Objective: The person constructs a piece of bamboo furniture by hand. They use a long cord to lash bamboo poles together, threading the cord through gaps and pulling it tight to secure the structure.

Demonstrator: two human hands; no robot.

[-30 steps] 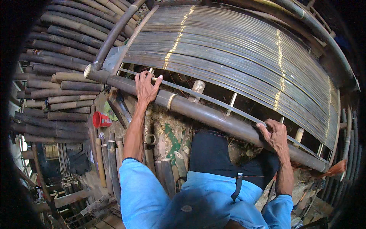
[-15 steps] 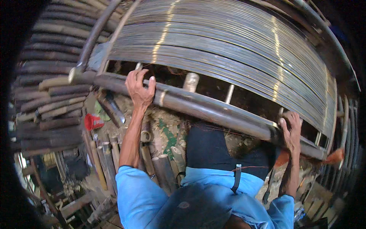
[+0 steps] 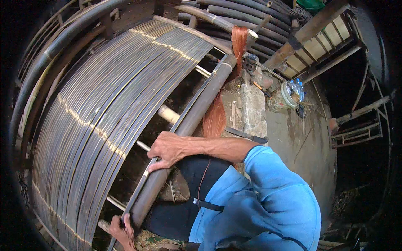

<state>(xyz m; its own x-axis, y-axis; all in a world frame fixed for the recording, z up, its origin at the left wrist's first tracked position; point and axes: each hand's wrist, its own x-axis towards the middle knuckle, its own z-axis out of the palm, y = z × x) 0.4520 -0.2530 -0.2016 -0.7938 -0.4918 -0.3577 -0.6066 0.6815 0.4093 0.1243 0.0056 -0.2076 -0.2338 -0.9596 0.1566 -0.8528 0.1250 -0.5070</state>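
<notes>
A bed-like bamboo frame fills the left side, its top made of thin dark bamboo slats [image 3: 92, 100] tied across with pale lashing. Along its near edge runs a thick dark bamboo pole [image 3: 196, 111], with a narrow bamboo slat [image 3: 142, 184] lying against its inner side. My right hand [image 3: 167, 150] is closed over that slat near the middle, thumb on the pole side and fingers curled over the gap. Lower down, my left hand [image 3: 122, 232] grips the same slat, partly cut off by the picture's lower edge. Short pale crosspieces [image 3: 168, 114] span the gap beneath.
A bundle of reddish-brown strings [image 3: 239, 42] hangs over the pole's far end. A knife-like tool [image 3: 247, 134] lies by a concrete block [image 3: 253, 106]. Beyond stand a bucket [image 3: 289, 93] with blue-topped bottles, stacked bamboo poles [image 3: 234, 19] and a slatted bamboo frame [image 3: 318, 44].
The view has swung to the right, so the pole now runs diagonally. My right hand has come in from near the pole's right end toward its middle; both hands stay on the edge.
</notes>
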